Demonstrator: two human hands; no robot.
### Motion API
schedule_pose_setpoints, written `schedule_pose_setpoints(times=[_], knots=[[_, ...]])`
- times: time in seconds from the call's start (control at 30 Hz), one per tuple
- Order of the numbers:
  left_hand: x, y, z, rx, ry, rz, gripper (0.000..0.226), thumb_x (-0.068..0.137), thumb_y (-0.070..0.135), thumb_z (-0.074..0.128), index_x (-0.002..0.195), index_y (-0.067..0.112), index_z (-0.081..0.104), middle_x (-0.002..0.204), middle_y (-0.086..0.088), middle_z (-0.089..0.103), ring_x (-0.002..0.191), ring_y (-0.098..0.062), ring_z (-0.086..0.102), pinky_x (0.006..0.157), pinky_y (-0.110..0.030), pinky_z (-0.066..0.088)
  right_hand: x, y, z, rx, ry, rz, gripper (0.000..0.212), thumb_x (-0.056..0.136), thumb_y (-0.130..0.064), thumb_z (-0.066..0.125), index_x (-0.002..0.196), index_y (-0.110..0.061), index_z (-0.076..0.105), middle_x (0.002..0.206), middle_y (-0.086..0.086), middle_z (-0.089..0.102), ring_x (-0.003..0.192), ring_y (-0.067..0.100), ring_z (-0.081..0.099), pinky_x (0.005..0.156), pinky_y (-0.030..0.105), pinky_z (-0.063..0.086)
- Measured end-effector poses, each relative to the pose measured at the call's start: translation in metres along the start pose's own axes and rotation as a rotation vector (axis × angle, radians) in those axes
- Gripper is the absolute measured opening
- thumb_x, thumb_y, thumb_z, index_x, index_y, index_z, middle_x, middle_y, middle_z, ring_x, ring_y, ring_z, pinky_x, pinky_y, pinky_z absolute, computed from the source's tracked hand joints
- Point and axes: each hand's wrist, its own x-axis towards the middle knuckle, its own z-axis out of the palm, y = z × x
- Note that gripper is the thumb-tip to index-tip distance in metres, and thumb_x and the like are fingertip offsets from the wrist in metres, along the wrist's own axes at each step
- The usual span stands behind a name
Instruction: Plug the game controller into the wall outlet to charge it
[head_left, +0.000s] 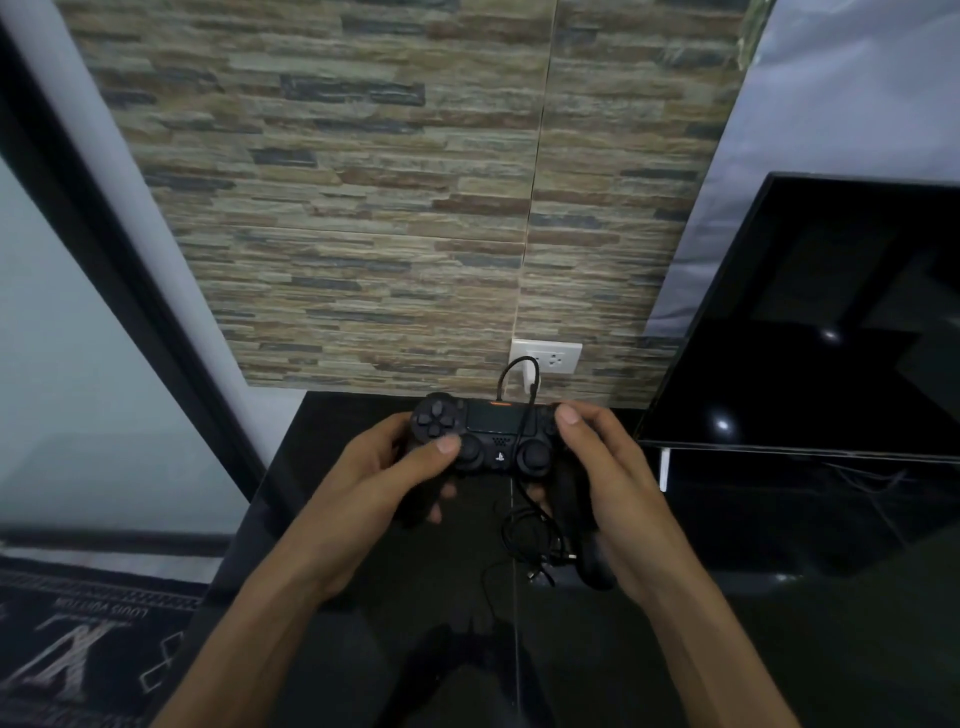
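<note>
Tight space below the wall outlet (545, 356)

We see its right socket free; a white charger (531, 375) fills the left. A television (810, 322) crowds the right side, and a cable (530, 540) tangle clutters the dark surface (363, 519).

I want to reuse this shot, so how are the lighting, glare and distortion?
Head view: dim overall; the controller and cable blend into the dark surface; two glare spots on the TV; wide-angle bending curves the window frame and wall edges; the right hand looks slightly motion-blurred at its lower edge.
</note>
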Motion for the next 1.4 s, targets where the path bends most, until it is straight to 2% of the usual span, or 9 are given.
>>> schedule_pose_setpoints(times=[0.2, 0.33, 0.47, 0.6, 0.73, 0.83, 1.0, 1.2, 1.4], knots=[[0.011, -0.001, -0.011, -0.015, -0.023, 0.047, 0.051, 0.067, 0.012, 0.078, 0.116, 0.009, 0.065, 0.085, 0.001, 0.073, 0.067, -0.014, 0.061, 0.058, -0.025, 0.052, 0.001, 0.007, -0.013, 0.053, -0.103, 0.041, 0.077, 0.069, -0.048, 0.091, 0.132, -0.019, 0.058, 0.122, 0.009, 0.077, 0.114, 0.026, 0.073, 0.095, 0.043, 0.058], [0.024, -0.003, -0.022, -0.056, -0.003, 0.063, 0.040, 0.073, 0.005, 0.072, 0.112, 0.012, 0.065, 0.079, 0.003, 0.071, 0.063, -0.010, 0.060, 0.057, -0.021, 0.052, -0.001, 0.024, -0.022, -0.268, -0.190, 0.128, 0.043, 0.082, -0.003, 0.083, 0.120, -0.011, 0.063, 0.093, 0.009, 0.082, 0.088, 0.011, 0.074, 0.077, 0.020, 0.055], [0.041, -0.015, -0.044, 0.063, 0.060, 0.047, 0.035, 0.088, -0.004, 0.069, 0.118, 0.012, 0.063, 0.086, 0.005, 0.074, 0.066, -0.007, 0.063, 0.061, -0.023, 0.053, 0.009, 0.031, -0.029, -0.316, -0.067, 0.095, 0.005, 0.087, -0.008, 0.078, 0.089, -0.011, 0.075, 0.083, 0.016, 0.081, 0.077, 0.014, 0.076, 0.077, 0.019, 0.055], [0.047, -0.035, -0.066, 0.093, 0.008, -0.038, 0.030, 0.088, -0.004, 0.067, 0.113, 0.012, 0.065, 0.074, 0.005, 0.070, 0.065, -0.013, 0.059, 0.059, -0.024, 0.050, 0.041, 0.022, -0.037, -0.345, 0.100, -0.048, 0.003, 0.083, -0.027, 0.082, 0.080, -0.029, 0.083, 0.077, -0.005, 0.080, 0.071, -0.001, 0.069, 0.067, 0.011, 0.052], [0.070, -0.049, -0.073, -0.141, -0.139, -0.151, 0.028, 0.072, 0.007, 0.081, 0.098, 0.008, 0.073, 0.076, -0.014, 0.062, 0.064, -0.019, 0.060, 0.058, -0.024, 0.054, 0.116, 0.035, -0.054, -0.482, 0.324, -0.047, 0.007, 0.085, -0.033, 0.082, 0.085, -0.025, 0.084, 0.085, -0.001, 0.082, 0.086, 0.009, 0.072, 0.086, 0.028, 0.055], [0.068, -0.063, -0.074, -0.285, -0.220, -0.182, 0.045, 0.063, 0.013, 0.091, 0.103, 0.005, 0.072, 0.079, -0.016, 0.061, 0.067, -0.021, 0.060, 0.060, -0.028, 0.055, 0.140, 0.056, -0.060, -0.623, 0.378, -0.003, 0.018, 0.088, -0.038, 0.077, 0.091, -0.022, 0.085, 0.078, -0.011, 0.077, 0.084, 0.008, 0.071, 0.074, 0.016, 0.050], [0.104, -0.093, -0.059, -0.459, -0.102, -0.210, 0.030, 0.072, 0.004, 0.081, 0.101, 0.011, 0.079, 0.084, -0.008, 0.072, 0.077, -0.015, 0.072, 0.069, -0.029, 0.062, 0.158, 0.100, -0.077, -0.904, 0.073, 0.320, 0.021, 0.090, -0.035, 0.074, 0.070, -0.029, 0.077, 0.047, -0.013, 0.066, 0.038, -0.004, 0.055, 0.042, 0.009, 0.043], [0.146, -0.157, -0.036, -0.149, -0.028, -0.325, 0.031, 0.090, -0.017, 0.055, 0.107, 0.006, 0.067, 0.075, 0.003, 0.075, 0.064, -0.006, 0.070, 0.057, -0.020, 0.055, 0.170, 0.135, -0.098, -1.084, -0.020, 0.513, 0.033, 0.088, -0.011, 0.058, 0.058, -0.020, 0.067, 0.047, -0.007, 0.065, 0.032, 0.007, 0.056, 0.031, 0.012, 0.036], [0.168, -0.193, -0.034, -0.093, -0.045, -0.424, 0.030, 0.092, -0.016, 0.053, 0.111, 0.005, 0.063, 0.073, 0.006, 0.073, 0.067, -0.008, 0.066, 0.065, -0.026, 0.050, 0.195, 0.158, -0.103, -1.140, 0.028, 0.477, 0.010, 0.092, -0.020, 0.065, 0.090, -0.012, 0.061, 0.078, 0.009, 0.076, 0.044, 0.015, 0.070, 0.058, 0.025, 0.059]])
